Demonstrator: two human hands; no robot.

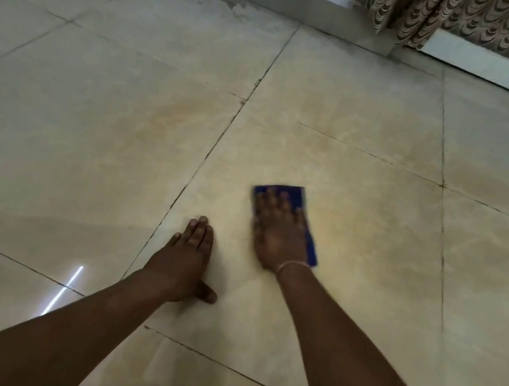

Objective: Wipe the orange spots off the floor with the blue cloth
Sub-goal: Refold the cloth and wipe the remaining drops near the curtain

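The right hand (277, 230) lies palm-down and flat on the blue cloth (292, 199), fingers (273, 201) stretched forward and only slightly fanned, pressing the cloth against the floor (357, 237) rather than gripping it; the hand is blurred, so the exact spread of each finger is hard to read. The cloth is folded into a narrow rectangle on a beige tile right of centre, its far end showing past the fingertips and a strip of its right edge running back along the hand to the wrist, where a thin bracelet (293, 264) circles the arm. The left hand (186, 259) holds nothing: it rests flat on the same tile, just beside the right hand and nearer the person, fingers close together and pointing forward, thumb (207, 296) splayed out to the right, touching the tile. A dark grout line (205, 157) passes just left of that hand. Faint orange-tinted smears spread over the tiles beyond the cloth; no distinct spots can be told. A patterned curtain (476, 24) hangs at the far wall, well apart from both hands
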